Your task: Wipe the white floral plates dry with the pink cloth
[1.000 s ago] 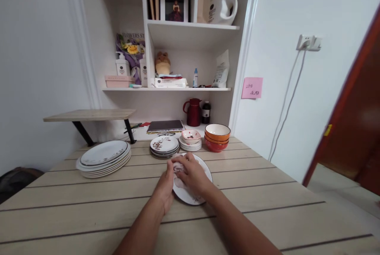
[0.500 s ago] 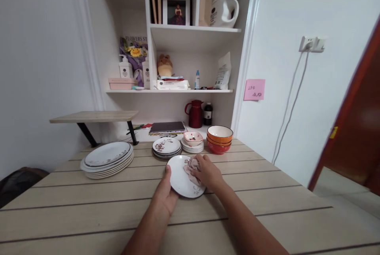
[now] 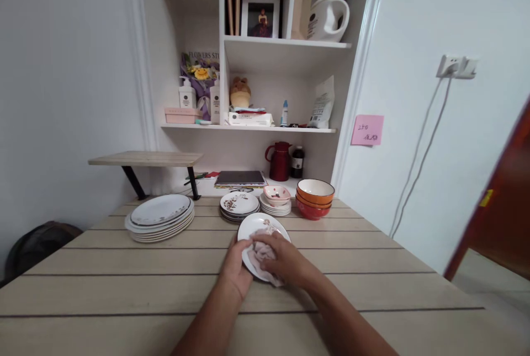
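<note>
A white plate (image 3: 252,226) with a dark rim and a brown floral print is tilted up above the table in front of me. My left hand (image 3: 237,267) grips its left edge, thumb on the face and the other fingers hidden beneath. Pressed against the plate's face is a crumpled pale pink cloth (image 3: 261,256), bunched under the fingers of my right hand (image 3: 285,259). Part of the cloth hangs over the plate's lower right rim.
Behind the plate stand a stack of floral plates (image 3: 239,204), small saucers (image 3: 275,208) topped by pink bowls (image 3: 276,195), and orange and red bowls (image 3: 314,199). Large oval plates (image 3: 161,218) are stacked at left, near a small raised wooden shelf (image 3: 144,159). A red jug (image 3: 280,161) stands farther back.
My right hand has moved the cloth from the plate's right side down to its lower middle. The plate has turned, its floral print now at the upper right. The view has shifted slightly left.
</note>
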A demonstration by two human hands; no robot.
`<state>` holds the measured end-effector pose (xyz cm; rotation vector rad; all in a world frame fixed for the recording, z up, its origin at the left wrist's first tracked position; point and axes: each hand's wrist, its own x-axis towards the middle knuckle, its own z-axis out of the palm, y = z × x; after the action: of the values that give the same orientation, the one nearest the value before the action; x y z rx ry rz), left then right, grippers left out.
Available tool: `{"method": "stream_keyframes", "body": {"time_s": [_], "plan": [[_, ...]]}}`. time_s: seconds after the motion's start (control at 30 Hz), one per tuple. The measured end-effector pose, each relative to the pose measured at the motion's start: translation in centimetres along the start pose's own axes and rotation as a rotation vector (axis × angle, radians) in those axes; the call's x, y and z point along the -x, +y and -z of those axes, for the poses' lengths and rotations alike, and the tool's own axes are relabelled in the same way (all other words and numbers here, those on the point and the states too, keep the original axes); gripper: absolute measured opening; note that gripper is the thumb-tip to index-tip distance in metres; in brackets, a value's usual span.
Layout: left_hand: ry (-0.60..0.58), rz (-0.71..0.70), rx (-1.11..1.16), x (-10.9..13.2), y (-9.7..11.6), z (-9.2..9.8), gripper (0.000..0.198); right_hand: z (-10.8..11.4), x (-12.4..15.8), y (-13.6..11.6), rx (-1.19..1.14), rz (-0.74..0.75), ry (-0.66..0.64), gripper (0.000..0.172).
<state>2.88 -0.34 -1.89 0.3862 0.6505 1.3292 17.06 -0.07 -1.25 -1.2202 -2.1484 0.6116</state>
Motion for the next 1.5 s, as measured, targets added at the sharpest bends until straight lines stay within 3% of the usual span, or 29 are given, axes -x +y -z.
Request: {"method": "stream_keyframes", "body": {"time_s": [0.1,0.2,0.43,0.6,0.7,0.8,0.93,1.07,1.2,1.33,1.43,1.5], "plan": [[-0.01,-0.011,-0.01,-0.4,0.1,0.1,0.05,-0.8,-0.2,-1.0,-0.039,0.044,0.041,0.07],[-0.02,-0.007,-0.033,-0.4,0.1,0.1,0.049,-0.9,-0.9,-1.0,-0.07,0.063,0.173,0.07],[-0.003,0.063,-0.111,0.2,-0.1,-0.3,0.04,1.4,-2.1,0.8,0.123,-0.108,0.318,0.037],[0.058,0.013,-0.081,0.1,-0.1,-0.4,0.04,2.2,-1.5,1.6,0.282,-0.272,0.312,0.04],[0.097,-0.063,-0.042,-0.2,0.2,-0.1,0.042,2.1,-1.0,2.0,0.321,-0.328,0.241,0.038],[0.105,-0.114,-0.02,-0.4,0.5,0.1,0.043,1.6,-0.6,1.9,0.321,-0.274,0.096,0.036],[0.02,-0.047,-0.042,-0.3,0.7,0.1,0.042,0.1,-0.5,0.6,0.239,-0.073,0.011,0.035],[-0.087,0.032,-0.073,-0.4,0.6,0.1,0.045,-1.1,-1.0,-0.7,0.142,0.045,0.083,0.042],[-0.172,0.013,-0.127,-0.5,0.1,0.1,0.05,-0.3,-2.1,-0.3,0.181,-0.064,0.254,0.044],[-0.092,-0.016,-0.148,-0.2,-0.1,-0.1,0.048,1.4,-2.3,1.0,0.249,-0.206,0.345,0.041],[-0.017,-0.015,-0.107,-0.2,0.1,-0.2,0.049,2.1,-1.4,1.6,0.282,-0.235,0.311,0.04],[0.015,-0.028,-0.084,-0.4,0.2,0.0,0.052,2.3,-0.7,1.7,0.308,-0.234,0.221,0.037]]}}
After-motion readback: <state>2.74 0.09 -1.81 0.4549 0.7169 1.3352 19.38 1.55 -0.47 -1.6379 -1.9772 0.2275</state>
